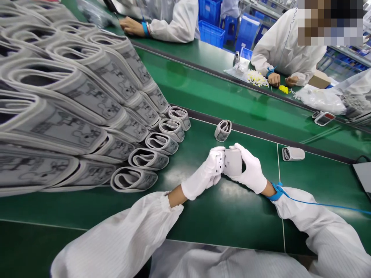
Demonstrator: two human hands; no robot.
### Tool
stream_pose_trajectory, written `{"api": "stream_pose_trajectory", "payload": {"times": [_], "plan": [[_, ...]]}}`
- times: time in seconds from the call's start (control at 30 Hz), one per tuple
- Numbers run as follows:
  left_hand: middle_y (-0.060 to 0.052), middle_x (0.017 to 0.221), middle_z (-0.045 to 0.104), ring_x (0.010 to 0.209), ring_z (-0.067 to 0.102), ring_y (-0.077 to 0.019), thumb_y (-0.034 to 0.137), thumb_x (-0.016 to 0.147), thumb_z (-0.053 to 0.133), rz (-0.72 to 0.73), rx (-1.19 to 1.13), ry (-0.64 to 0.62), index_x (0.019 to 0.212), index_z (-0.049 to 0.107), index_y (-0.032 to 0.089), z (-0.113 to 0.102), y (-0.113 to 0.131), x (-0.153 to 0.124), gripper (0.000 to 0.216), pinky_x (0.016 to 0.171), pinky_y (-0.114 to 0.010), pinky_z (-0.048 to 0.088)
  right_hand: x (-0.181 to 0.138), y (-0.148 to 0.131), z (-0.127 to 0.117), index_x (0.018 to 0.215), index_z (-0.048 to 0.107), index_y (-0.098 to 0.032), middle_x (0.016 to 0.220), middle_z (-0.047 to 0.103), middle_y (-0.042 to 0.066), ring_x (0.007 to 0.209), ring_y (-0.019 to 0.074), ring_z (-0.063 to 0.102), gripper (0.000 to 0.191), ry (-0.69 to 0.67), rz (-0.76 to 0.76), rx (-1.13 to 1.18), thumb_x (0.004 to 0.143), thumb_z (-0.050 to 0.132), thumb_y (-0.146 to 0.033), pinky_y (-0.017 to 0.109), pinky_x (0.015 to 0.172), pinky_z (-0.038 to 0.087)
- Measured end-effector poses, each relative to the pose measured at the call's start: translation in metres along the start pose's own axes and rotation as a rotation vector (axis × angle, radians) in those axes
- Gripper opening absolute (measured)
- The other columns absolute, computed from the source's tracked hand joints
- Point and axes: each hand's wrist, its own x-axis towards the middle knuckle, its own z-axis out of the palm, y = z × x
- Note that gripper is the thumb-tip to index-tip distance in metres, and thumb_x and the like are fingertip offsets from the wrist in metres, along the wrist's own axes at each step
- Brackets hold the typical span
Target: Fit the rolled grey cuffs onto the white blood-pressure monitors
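- The fingers (216,151) of the left hand (204,175) are curled narrow around the left end of a small grey device (232,162). The fingers (242,150) of the right hand (251,172) wrap its right side, and they too are closed on it.
- Both hands wear white gloves and meet in the middle of the view with the wrists bent inward. The forearms, in white sleeves (136,227), come up from the lower corners.
- The device is held just above the green tabletop (226,216) and does not rest on it.
- A blue wrist strap (276,191) circles the right wrist. Its blue cord (327,204) runs over the tabletop to the right edge.
- To the left, a tall stack of rolled grey cuffs (72,100) rises in rows, with its lowest rolls near the left forearm.
- Just beyond the hands, a loose cuff (223,130) stands on its edge. A second cuff (293,153) lies on its side farther right, apart from both hands.
- Past a dark divider strip (261,135), a white-and-red unit (323,117) lies on the next green surface.
- On the far side, a co-worker's hands (279,80) rest between small white parts (256,78) and yellow parts (284,89), with a clear plastic bag (319,99) to the right.
- Another co-worker's hand (131,26) lies at the top left, and blue crates (211,33) stand behind.
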Motion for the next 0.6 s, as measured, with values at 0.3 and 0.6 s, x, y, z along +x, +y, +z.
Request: {"api": "stream_pose_trajectory", "payload": {"times": [0.3, 0.6], "plan": [[0.008, 0.067, 0.043, 0.044, 0.031, -0.0084, 0.093, 0.078, 0.039, 0.024, -0.021, -0.011, 0.143, 0.030, 0.020, 0.003, 0.002, 0.000, 0.098, 0.042, -0.025, 0.023, 0.001, -0.001, 0.000, 0.147, 0.050, -0.022, 0.136, 0.066, 0.011, 0.124, 0.0287, 0.066, 0.082, 0.012, -0.019, -0.051, 0.074, 0.086, -0.038, 0.041, 0.111, 0.054], [0.007, 0.065, 0.046, 0.045, 0.033, -0.0096, 0.084, 0.089, 0.035, 0.054, 0.105, -0.014, 0.149, 0.026, 0.023, -0.005, -0.013, -0.001, 0.087, 0.046, -0.026, 0.029, -0.008, -0.001, 0.004, 0.152, 0.046, -0.025, 0.146, 0.058, 0.009, 0.133, 0.0313, 0.059, 0.083, 0.009, -0.016, -0.034, 0.078, 0.082, -0.035, 0.047, 0.118, 0.049]]}}
